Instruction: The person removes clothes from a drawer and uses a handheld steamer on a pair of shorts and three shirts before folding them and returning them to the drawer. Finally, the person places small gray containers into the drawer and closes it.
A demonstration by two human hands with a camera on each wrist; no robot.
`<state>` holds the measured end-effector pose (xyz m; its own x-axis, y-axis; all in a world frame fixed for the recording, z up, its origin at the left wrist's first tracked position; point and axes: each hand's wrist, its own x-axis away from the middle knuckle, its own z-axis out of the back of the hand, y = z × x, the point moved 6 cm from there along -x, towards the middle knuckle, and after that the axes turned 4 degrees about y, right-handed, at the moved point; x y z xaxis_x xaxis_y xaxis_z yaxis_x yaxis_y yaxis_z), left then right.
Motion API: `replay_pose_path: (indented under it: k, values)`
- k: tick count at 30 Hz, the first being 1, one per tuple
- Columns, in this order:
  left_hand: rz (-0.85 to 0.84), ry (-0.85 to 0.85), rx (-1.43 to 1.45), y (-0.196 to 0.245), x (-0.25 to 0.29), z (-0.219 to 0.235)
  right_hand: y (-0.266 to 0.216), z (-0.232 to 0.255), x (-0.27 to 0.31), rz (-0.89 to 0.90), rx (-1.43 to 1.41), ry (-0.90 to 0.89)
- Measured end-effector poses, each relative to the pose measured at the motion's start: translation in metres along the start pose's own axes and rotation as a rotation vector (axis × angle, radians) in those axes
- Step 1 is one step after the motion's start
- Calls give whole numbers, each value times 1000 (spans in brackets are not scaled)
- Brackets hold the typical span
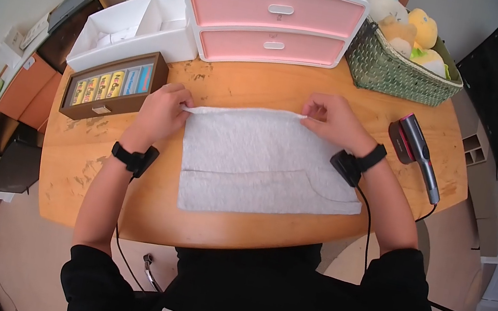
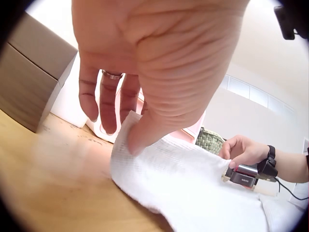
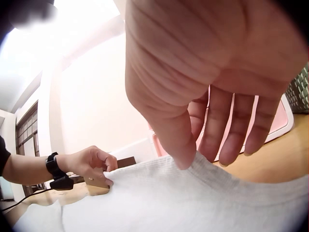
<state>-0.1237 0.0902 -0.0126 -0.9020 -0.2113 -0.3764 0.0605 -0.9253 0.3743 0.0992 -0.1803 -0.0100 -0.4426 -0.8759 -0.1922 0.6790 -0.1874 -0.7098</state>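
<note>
A light grey sweatshirt (image 1: 242,154) lies folded on the wooden table, a curved pocket seam running across its near part. At its far left corner, my left hand (image 1: 167,111) pinches the edge between thumb and fingers. My right hand (image 1: 336,123) pinches the far edge near its right end. Close up in the left wrist view, the left thumb (image 2: 145,133) presses on the ribbed hem (image 2: 126,133), which stands raised off the wood. In the right wrist view, the right thumb (image 3: 178,145) lies against the ribbed band, and the edge stretches between both hands.
Left of the sweatshirt stands a brown box (image 1: 111,88) with small packets behind its clear front. White bins (image 1: 93,38) and a pink drawer unit (image 1: 273,16) line the back. A green basket (image 1: 397,72) holds plush toys. A corded handheld appliance (image 1: 417,148) lies at right.
</note>
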Motion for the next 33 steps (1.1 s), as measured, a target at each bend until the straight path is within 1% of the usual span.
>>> replay_pose_path:
  k: [3, 6, 7, 10, 13, 15, 18, 22, 23, 26, 29, 32, 33]
  values:
    - [-131, 38, -47, 18, 18, 6, -13, -8, 30, 127, 88, 55]
    - [-199, 27, -98, 28, 34, 7, -16, -19, 51, 233, 194, 76]
    - [-207, 28, -95, 30, 37, 8, -20, -21, 57, 204, 203, 53]
    - [-225, 25, -96, 36, 47, 10, -24, -26, 69, 205, 230, 59]
    - [-242, 22, -119, 38, 54, 10, -28, -26, 75, 238, 255, 94]
    - [-262, 22, -130, 41, 56, 9, -26, -28, 79, 233, 254, 85]
    - [-269, 14, -123, 39, 59, 2, -26, -30, 82, 238, 244, 107]
    - [-262, 22, -105, 49, 60, 6, -31, -28, 83, 266, 237, 136]
    - [-256, 19, -107, 51, 61, 7, -31, -27, 84, 228, 229, 85]
    - [-238, 4, -79, 54, 63, 8, -14, -1, 89, 110, 187, 206]
    - [-217, 11, -82, 53, 64, 8, 24, 43, 90, -155, 308, 370]
    - [-207, 11, -81, 53, 63, 7, 48, 61, 82, -73, 303, 342]
    - [-204, 2, -71, 52, 63, 6, 61, 61, 77, -50, 219, 316]
